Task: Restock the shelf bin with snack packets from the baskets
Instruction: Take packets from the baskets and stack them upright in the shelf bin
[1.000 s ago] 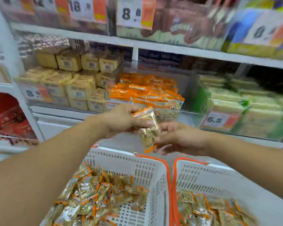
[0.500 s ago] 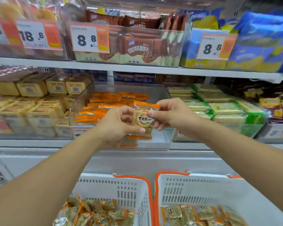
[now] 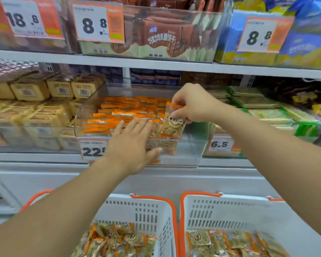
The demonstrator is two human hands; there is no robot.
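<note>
Right hand (image 3: 194, 103) pinches a clear orange-edged snack packet (image 3: 172, 123) upright over the right front corner of the clear shelf bin (image 3: 191, 151). Left hand (image 3: 132, 145) flat, fingers straight, over the bin's front edge, against the stacked packets (image 3: 126, 112). Two white baskets (image 3: 152, 214) (image 3: 230, 214) of packets at bottom edge.

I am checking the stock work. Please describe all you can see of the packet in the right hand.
The packet is small, clear plastic with an orange top edge and a round label; pale yellow snack shows inside. It hangs roughly upright over the clear bin, at its right front. The right hand pinches its top. The left hand is not seen touching it.
</note>
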